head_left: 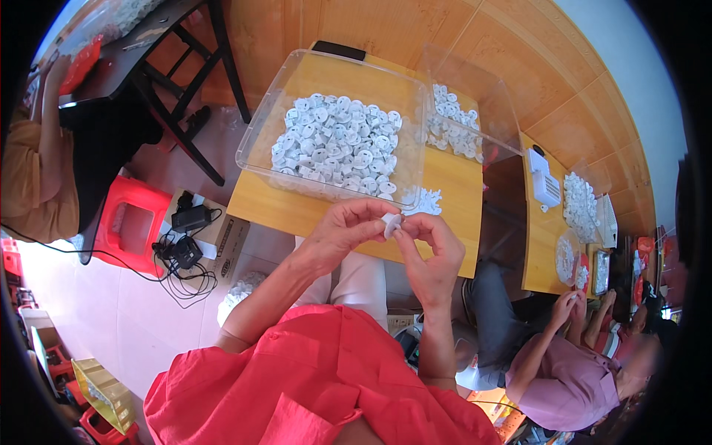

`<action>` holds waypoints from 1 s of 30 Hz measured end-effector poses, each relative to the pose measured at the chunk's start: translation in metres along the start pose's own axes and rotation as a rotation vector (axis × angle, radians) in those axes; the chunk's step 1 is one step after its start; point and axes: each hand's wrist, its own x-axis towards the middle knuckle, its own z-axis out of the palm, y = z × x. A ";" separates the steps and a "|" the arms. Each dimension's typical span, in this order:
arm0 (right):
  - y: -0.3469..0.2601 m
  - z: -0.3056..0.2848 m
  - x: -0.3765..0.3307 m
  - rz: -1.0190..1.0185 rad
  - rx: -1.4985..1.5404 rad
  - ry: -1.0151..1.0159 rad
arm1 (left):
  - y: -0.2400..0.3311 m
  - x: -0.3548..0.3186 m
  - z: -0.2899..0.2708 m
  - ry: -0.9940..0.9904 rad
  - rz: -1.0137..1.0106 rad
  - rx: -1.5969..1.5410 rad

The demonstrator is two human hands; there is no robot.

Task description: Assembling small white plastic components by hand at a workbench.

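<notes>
Between my two hands, above the near edge of the wooden table, is a small white round plastic part (391, 225). My left hand (345, 233) pinches it from the left with thumb and fingertips. From the right, my right hand (430, 252) grips the same part, its thumb at the lower edge. Just beyond my hands stands a large clear plastic bin (256, 152) holding a heap of similar white round parts (337, 141). A small pile of thin white pieces (426, 202) lies on the table right of the bin's near corner.
A second clear bin (475, 100) with white parts stands at the back right. On the left are a red stool (132, 222), a cardboard box (230, 248) and black power adapters with cables (185, 236). Other people sit at tables left and right, one in a purple shirt (571, 378).
</notes>
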 end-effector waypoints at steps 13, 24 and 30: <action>0.003 0.004 -0.004 -0.108 -0.084 0.011 | -0.007 0.000 0.000 0.009 0.008 0.007; 0.007 0.005 -0.004 -0.151 -0.095 0.023 | -0.009 -0.001 0.003 0.018 0.035 0.036; 0.009 0.006 -0.005 -0.149 -0.080 0.021 | -0.009 -0.001 0.003 0.004 0.030 -0.006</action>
